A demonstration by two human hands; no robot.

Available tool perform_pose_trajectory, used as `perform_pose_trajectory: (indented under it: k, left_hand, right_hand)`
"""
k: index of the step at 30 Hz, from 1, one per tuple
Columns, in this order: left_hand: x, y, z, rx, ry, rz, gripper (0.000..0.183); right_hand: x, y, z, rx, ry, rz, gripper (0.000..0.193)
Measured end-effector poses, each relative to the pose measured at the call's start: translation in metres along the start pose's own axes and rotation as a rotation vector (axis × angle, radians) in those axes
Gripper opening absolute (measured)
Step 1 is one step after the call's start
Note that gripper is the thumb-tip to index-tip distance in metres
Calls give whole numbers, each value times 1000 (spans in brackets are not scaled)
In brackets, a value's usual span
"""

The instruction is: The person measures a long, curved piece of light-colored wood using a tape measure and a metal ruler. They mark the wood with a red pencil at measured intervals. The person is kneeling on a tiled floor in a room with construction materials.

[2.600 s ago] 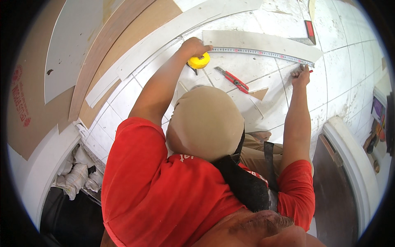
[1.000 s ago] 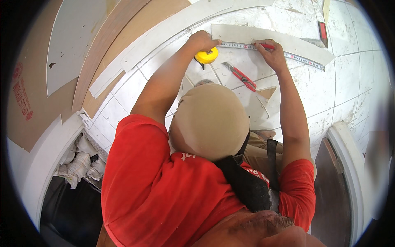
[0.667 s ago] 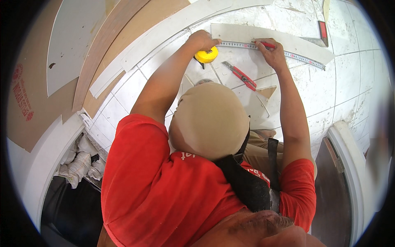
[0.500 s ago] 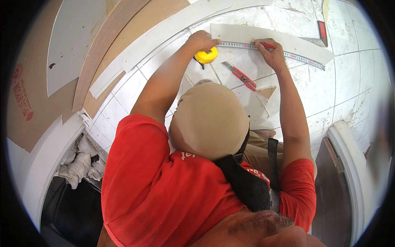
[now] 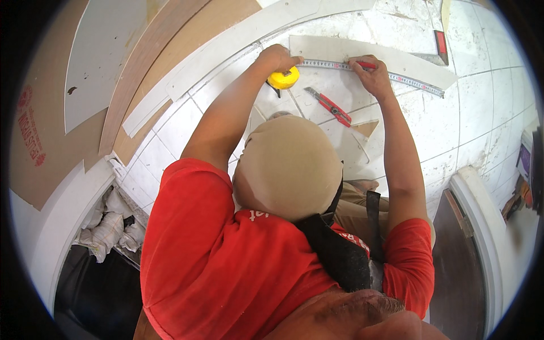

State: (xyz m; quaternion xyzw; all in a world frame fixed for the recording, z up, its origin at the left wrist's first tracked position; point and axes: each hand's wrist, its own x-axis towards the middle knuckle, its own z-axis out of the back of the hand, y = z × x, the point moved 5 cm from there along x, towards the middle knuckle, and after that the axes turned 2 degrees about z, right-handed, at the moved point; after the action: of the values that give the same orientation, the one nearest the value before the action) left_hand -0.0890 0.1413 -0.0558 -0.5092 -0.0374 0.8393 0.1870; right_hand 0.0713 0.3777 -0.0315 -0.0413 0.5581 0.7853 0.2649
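A thin pale board strip [image 5: 396,58] lies on the white tiled floor in front of me. Along its near edge runs the extended blade of a tape measure [image 5: 416,84]; the yellow tape case [image 5: 283,78] is under my left hand [image 5: 276,59]. That hand is closed, its thumb pressed on the blade by the strip's left end. Farther right, my right hand [image 5: 371,78] pinches a red pencil-like stick [image 5: 367,65] over the strip and blade. A red utility knife [image 5: 330,106], blade out, lies between my arms, near a small brown triangular offcut [image 5: 367,128].
Long curved-looking boards [image 5: 226,54] and large sheets [image 5: 102,62] lie at the left. A try square with a red-marked handle [image 5: 441,46] rests beyond the strip. White sacks [image 5: 107,232] are at lower left; a brown door panel [image 5: 456,260] stands at lower right.
Both hands keep nearly the same places on the tape and strip. The red stick has shifted slightly in my right hand. A blurred shape at the far right has gone, uncovering stored items.
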Motion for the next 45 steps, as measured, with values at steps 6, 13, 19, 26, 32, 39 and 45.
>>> perform_pose_trajectory:
  k: [6,13,19,26,32,39,45]
  left_hand:
    - [1,5,-1,27,-34,-25,70]
    - [-4,-2,1,12,-37,-46,68]
    - [-7,-2,2,69,-133,-113,66]
    - [-8,9,-2,-50,-159,-43,63]
    - [-30,13,-3,-169,-84,-132,61]
    - [-71,30,-10,-222,-100,-134,60]
    - [-106,62,-18,-301,-215,-165,60]
  right_hand:
    - [-3,10,37,188,-334,-40,30]
    - [-29,-44,105,-45,-837,42,41]
    - [-63,-50,125,-364,-896,0,45]
    - [-73,-59,132,-386,-941,-75,46]
    - [-90,-87,151,-298,-1043,-286,50]
    - [-103,-110,152,-409,-981,-325,49]
    - [-94,-100,146,-344,-945,-324,47]
